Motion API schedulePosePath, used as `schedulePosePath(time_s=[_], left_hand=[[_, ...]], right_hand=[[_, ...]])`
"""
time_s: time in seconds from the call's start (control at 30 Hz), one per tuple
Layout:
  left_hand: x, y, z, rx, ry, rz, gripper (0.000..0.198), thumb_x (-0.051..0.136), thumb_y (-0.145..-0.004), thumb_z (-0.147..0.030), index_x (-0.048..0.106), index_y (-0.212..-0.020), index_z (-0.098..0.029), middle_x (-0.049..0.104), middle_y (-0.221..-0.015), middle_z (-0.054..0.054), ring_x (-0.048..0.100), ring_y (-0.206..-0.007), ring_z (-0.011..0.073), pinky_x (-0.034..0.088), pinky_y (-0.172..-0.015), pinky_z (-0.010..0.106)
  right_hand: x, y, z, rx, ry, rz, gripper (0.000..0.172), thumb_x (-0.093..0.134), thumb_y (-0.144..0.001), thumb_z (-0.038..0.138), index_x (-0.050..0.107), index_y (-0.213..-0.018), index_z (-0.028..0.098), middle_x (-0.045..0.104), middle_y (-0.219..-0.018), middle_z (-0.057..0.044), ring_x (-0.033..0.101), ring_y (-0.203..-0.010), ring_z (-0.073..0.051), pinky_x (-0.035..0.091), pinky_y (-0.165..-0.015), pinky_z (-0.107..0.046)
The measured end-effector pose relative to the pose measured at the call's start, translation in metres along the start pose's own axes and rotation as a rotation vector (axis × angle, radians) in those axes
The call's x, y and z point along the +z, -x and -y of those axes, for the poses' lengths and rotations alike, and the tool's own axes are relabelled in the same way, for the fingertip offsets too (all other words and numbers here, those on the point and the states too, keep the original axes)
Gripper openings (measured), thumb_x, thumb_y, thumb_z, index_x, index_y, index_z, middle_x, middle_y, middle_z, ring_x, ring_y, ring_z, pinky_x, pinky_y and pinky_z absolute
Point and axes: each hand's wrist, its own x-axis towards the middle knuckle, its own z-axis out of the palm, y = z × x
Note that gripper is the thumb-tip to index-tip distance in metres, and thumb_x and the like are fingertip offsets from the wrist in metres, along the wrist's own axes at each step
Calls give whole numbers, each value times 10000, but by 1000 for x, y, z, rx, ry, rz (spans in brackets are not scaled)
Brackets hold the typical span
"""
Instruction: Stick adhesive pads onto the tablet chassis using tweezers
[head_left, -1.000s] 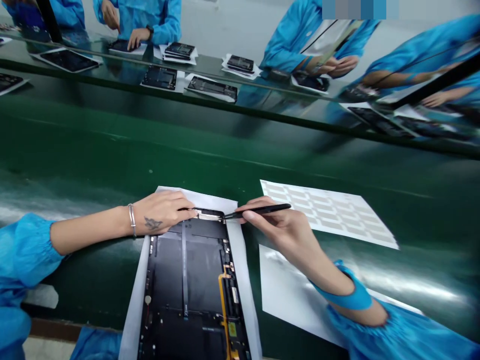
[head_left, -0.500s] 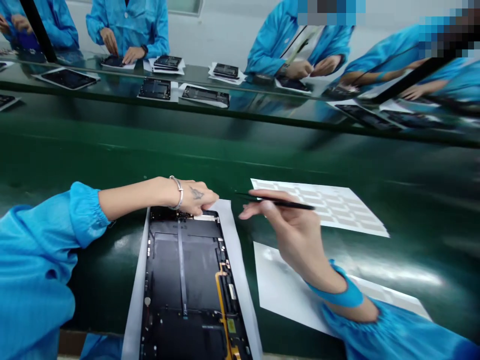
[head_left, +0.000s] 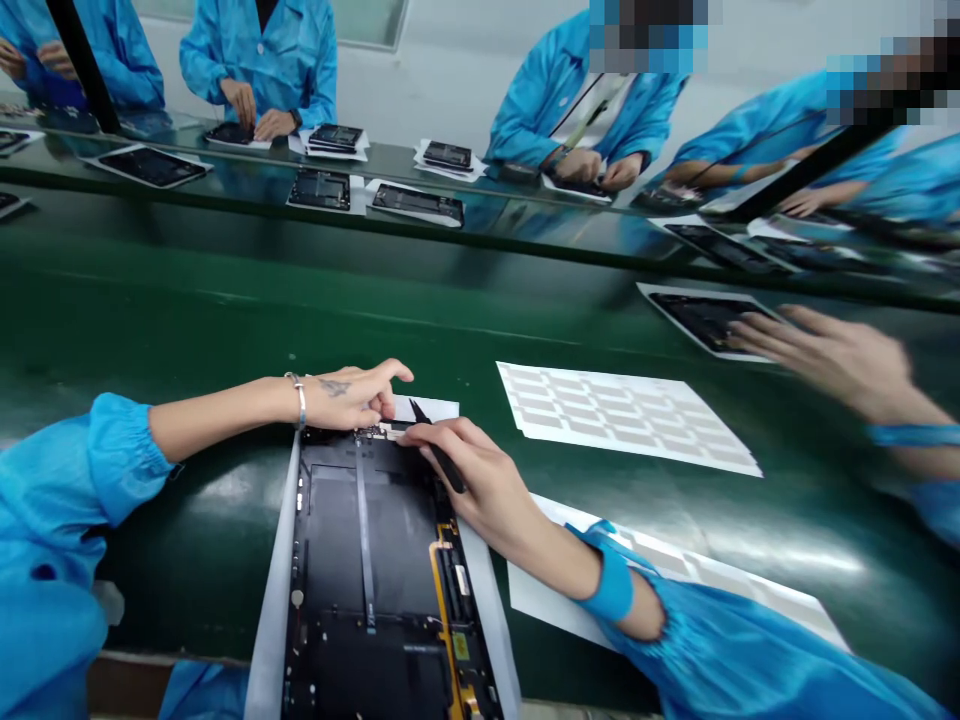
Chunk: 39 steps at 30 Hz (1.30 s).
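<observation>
An opened tablet [head_left: 397, 540] lies in front of me on a white sheet [head_left: 491, 600], its dark inside facing up, with a grey ribbon strip down the middle and an orange flex cable on the right. My left hand [head_left: 352, 398] rests over the tablet's far edge, index finger stretched out and the other fingers bent down near a small board there. At the far right corner is my right hand [head_left: 484, 480], with black tweezers [head_left: 448, 466] held in it, tips pointing up and away. Its fingertips touch a pale strip at that edge. What lies under the fingers is hidden.
Right of the tablet lie a sheet of pale grey stickers [head_left: 630, 415] and another white sheet [head_left: 540, 590]. A co-worker's hand [head_left: 840, 360] reaches over another tablet [head_left: 697, 320]. Across the green bench [head_left: 225, 330], co-workers handle tablets beyond a raised ledge.
My right hand has come left from beside the sticker sheet to the tablet's far edge, tweezers still held. My left index finger has lifted outward. A co-worker's hand and a tablet have appeared at right.
</observation>
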Motion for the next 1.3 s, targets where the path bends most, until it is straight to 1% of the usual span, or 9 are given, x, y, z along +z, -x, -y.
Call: schedulePosePath(time_s=[0.07, 0.17, 0.33, 0.57, 0.87, 1.0, 1.07, 1.17, 1.3], left_hand=[[3, 12, 9, 14, 41, -46, 705, 481, -773, -15, 226, -1405, -194, 671, -1195, 55, 575, -1176, 196, 366, -1025, 386], [12, 21, 20, 16, 73, -102, 793, 475, -762, -5, 163, -1454, -232, 653, -1261, 39, 465, -1317, 219, 264, -1099, 469], [22, 19, 28, 12, 74, -129, 806, 478, -771, -10, 148, -1476, -218, 651, -1272, 31, 454, -1329, 208, 277, -1089, 450], [21, 25, 16, 3, 37, -163, 778, 449, -780, -15, 178, -1476, -231, 635, -1297, 24, 424, -1346, 223, 261, -1088, 464], [20, 28, 11, -17, 15, -165, 776, 439, -779, -23, 174, -1477, -235, 618, -1320, 20, 405, -1349, 226, 247, -1098, 469], [21, 29, 13, -10, -64, -181, 778, 435, -777, -38, 183, -1480, -259, 617, -1311, 23, 422, -1321, 221, 294, -1072, 450], [19, 30, 12, -51, -165, -223, 744, 470, -782, -77, 234, -1468, -240, 555, -1374, 65, 397, -1327, 250, 322, -1056, 460], [11, 32, 8, -213, -341, -236, 624, 552, -824, -226, 343, -1409, -177, 457, -1418, 150, 413, -1279, 311, 392, -998, 475], [4, 26, 0, -306, -467, -185, 220, 479, -910, -280, 541, -1068, -141, 599, -1105, 142, 564, -1009, 276, 463, -884, 404]], right_hand=[[3, -5, 3, -12, -32, 26, 270, 410, -955, 127, 589, -1101, 267, 649, -984, -72, 635, -930, -218, 525, -815, -362], [3, -12, 1, -16, -36, 22, 272, 411, -956, 140, 579, -1120, 277, 665, -959, -63, 635, -935, -230, 519, -824, -384], [2, -17, -10, -25, 32, 12, 273, 415, -966, 173, 577, -1163, 272, 660, -953, -76, 629, -948, -242, 515, -809, -395], [6, -17, -14, -177, 35, 10, 223, 418, -972, 179, 582, -1104, 253, 660, -968, -81, 627, -928, -225, 512, -801, -374], [9, -31, 2, 99, -141, 28, 194, 388, -995, 308, 551, -1084, 254, 698, -836, -30, 651, -815, -211, 500, -782, -358], [13, -35, 0, 99, -114, -5, 202, 380, -989, 300, 560, -1065, 252, 697, -813, -26, 647, -795, -207, 496, -757, -342], [11, -33, -3, 76, -69, -22, 215, 378, -981, 278, 573, -1069, 253, 685, -811, -34, 640, -804, -213, 501, -740, -342], [0, -31, -11, 64, -37, -84, 212, 385, -971, 269, 578, -1054, 244, 668, -760, -32, 635, -760, -210, 498, -697, -330], [-41, -47, -36, 74, -31, -294, 202, 415, -968, 345, 567, -1042, 235, 718, -772, -27, 617, -653, -186, 468, -644, -304]])
